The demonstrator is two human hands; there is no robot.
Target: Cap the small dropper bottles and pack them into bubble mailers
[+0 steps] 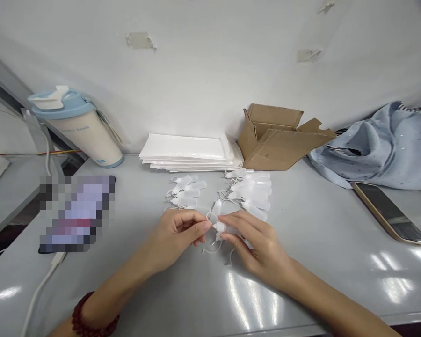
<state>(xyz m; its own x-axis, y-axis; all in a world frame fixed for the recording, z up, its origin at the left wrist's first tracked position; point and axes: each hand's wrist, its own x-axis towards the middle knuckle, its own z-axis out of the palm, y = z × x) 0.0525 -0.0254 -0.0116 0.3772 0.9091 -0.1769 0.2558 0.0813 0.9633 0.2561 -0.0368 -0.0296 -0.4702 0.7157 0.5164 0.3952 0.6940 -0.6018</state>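
Observation:
Between the thumb and fingers of my right hand [254,238] lies a small translucent white dropper bottle [220,227], its nozzle pointing left. My left hand [187,227] pinches the thin white strap [211,216] that loops from the bottle's neck. The fingertips hide what is at the strap's end. Another small bottle [216,207] lies just behind my fingers, and loose strap ends [212,251] stick out below them. Similar bottles form a left pile [187,191] and a larger right pile [250,187] beyond my hands, several in each.
At the wall stand a stack of white padded envelopes [185,152] and an open cardboard box [277,145]. A tumbler [86,131] and a blurred-out phone [80,210] with a cable are on the left. On the right are a blue cloth bag [379,150] and another phone [389,210].

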